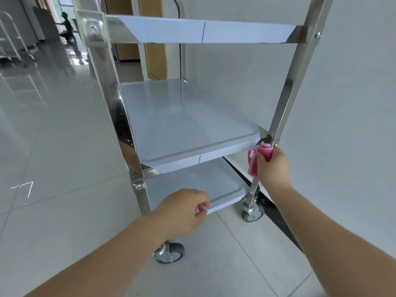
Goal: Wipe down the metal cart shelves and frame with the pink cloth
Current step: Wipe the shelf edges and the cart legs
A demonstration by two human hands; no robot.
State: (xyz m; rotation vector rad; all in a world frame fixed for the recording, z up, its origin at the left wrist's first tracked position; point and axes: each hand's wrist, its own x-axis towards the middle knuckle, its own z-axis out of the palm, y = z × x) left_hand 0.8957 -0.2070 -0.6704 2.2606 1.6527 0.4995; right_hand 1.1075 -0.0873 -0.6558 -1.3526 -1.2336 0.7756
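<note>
A three-shelf stainless steel cart stands before me on castor wheels. Its middle shelf (pixel 184 123) and bottom shelf (pixel 192 185) are bare grey metal. My right hand (pixel 273 166) grips a folded pink cloth (pixel 255 159) and presses it against the right front post (pixel 285 99), just below the middle shelf's corner. My left hand (pixel 182 209) hangs in front of the bottom shelf's front edge with fingers curled in, thumb against fingertips, holding nothing that I can see.
A pale wall runs along the cart's right side with a dark strip at its foot. Glossy grey floor tiles spread to the left. Castor wheels (pixel 171 252) sit under the posts. Another person and wire racks are far back left.
</note>
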